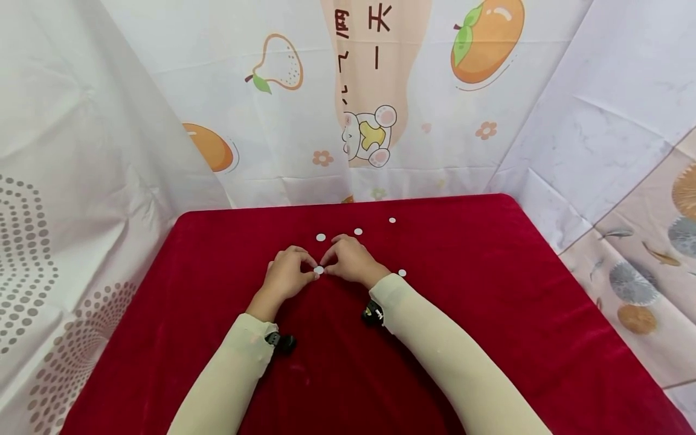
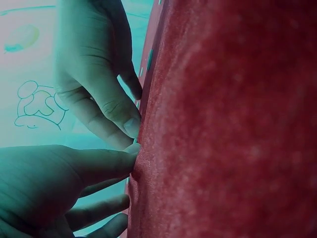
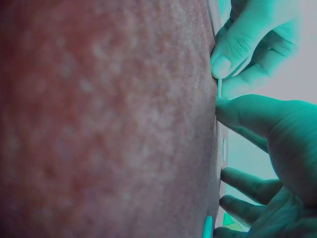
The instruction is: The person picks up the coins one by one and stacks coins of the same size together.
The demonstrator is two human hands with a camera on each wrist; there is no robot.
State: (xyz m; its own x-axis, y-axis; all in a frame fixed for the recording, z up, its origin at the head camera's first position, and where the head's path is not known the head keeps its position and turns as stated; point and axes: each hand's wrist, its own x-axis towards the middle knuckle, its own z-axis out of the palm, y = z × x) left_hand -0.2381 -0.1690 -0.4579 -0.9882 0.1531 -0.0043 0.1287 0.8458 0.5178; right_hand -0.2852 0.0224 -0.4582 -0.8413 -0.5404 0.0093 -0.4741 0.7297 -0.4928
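Both hands met on one white disc, mid red desk.
Left hand (image 1: 286, 276) & right hand (image 1: 351, 261) pinched the white disc (image 1: 319, 270) between fingertips, w/ it touching the red desk (image 1: 489, 290). Four other discs (image 1: 321, 237) lay nearby, apart.
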